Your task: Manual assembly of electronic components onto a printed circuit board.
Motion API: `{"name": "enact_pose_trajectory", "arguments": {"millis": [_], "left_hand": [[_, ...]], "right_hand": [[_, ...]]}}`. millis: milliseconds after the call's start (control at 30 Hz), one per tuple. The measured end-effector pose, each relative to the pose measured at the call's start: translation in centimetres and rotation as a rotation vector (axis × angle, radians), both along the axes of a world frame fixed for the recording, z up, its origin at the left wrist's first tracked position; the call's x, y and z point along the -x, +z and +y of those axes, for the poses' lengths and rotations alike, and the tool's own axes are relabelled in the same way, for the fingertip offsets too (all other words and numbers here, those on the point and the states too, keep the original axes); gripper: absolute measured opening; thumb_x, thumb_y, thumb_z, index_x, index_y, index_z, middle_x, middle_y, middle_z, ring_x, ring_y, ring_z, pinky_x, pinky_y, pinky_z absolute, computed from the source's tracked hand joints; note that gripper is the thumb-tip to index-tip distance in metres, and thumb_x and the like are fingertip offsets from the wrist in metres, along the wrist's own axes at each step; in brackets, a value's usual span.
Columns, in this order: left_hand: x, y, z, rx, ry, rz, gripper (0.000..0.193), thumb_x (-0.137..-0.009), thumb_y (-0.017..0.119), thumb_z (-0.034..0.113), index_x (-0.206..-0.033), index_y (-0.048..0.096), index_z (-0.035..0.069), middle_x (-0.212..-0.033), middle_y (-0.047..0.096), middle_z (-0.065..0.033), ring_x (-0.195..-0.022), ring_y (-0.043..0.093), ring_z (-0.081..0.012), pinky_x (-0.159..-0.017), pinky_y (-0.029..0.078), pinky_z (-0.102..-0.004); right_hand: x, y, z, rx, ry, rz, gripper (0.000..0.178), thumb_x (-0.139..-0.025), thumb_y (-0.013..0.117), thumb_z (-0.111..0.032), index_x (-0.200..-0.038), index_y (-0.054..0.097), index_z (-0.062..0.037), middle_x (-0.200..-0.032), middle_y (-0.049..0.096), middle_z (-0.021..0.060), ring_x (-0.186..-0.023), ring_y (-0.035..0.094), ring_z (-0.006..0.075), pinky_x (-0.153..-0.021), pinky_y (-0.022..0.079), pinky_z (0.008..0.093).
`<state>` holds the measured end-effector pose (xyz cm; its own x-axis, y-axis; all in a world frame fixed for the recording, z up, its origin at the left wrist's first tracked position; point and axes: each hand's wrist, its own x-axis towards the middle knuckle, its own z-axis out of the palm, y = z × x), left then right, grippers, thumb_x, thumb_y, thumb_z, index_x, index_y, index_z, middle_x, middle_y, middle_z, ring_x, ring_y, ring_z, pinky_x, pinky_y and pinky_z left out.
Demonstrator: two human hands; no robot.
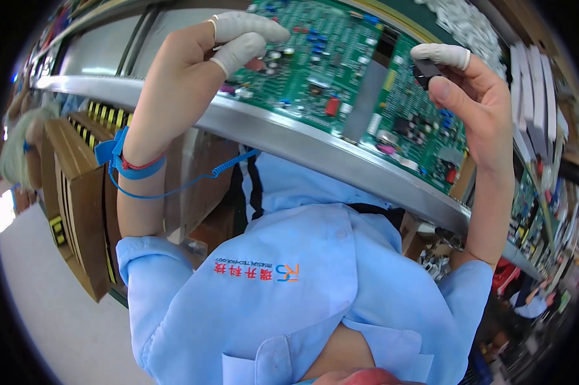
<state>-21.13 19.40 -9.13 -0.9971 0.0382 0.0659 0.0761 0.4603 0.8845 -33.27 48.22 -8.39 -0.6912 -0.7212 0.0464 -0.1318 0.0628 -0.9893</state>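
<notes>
1. Silver metal bench rail [289, 120] slants along the near side of the work, nearest the wearer.
2. Left green circuit board [288, 96] and right green circuit board [424, 147], both crowded with components, flank a flat grey strip [365, 96].
3. Right hand [482, 106] pinches a small black blocky part [424, 72] between thumb and finger, over the right board; its long axis is unclear.
4. Left hand [180, 77] is farther from the part, at the left board's edge; its fingertips are slightly parted, any hold untellable.
5. White heap [472, 22] bounds the far side.
</notes>
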Motion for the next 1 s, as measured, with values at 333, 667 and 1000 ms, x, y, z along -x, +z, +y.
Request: {"name": "enact_pose_trajectory", "arguments": {"millis": [333,667,1000], "left_hand": [[-5.2,-1.7,-6.3,-0.248,0.362,-0.011,0.029,-0.088,0.065,0.013,-0.113,0.064,-0.001,-0.101,0.068,-0.0107,-0.082,0.065,-0.0131,-0.071,0.052,-0.0228],[-5.1,-3.5,-6.9,-0.386,0.502,0.002,0.022,-0.087,0.062,0.003,-0.109,0.065,-0.002,-0.099,0.068,-0.0073,-0.084,0.064,-0.013,-0.074,0.051,-0.0217],[-4.7,-2.8,-6.3,-0.368,0.498,-0.12,0.025,-0.089,0.06,0.0,-0.113,0.062,-0.003,-0.098,0.067,-0.0086,-0.081,0.063,-0.0093,-0.07,0.052,-0.0195]], "right_hand": [[-2.1,-2.2,-13.9,-0.334,0.164,0.786,0.021,-0.077,0.067,-0.013,-0.097,0.066,-0.0058,-0.08,0.06,0.0084,-0.069,0.06,0.0256,-0.06,0.047,0.0349],[-3.0,-4.3,-17.3,-0.513,0.234,1.033,0.016,-0.075,0.069,-0.016,-0.087,0.065,-0.0068,-0.08,0.059,0.0063,-0.074,0.063,0.0273,-0.06,0.05,0.0387],[-3.6,-4.6,-17.2,-0.541,0.21,1.148,0.015,-0.074,0.07,-0.017,-0.081,0.064,-0.0058,-0.077,0.059,0.0071,-0.073,0.064,0.0266,-0.058,0.051,0.0384]]}}
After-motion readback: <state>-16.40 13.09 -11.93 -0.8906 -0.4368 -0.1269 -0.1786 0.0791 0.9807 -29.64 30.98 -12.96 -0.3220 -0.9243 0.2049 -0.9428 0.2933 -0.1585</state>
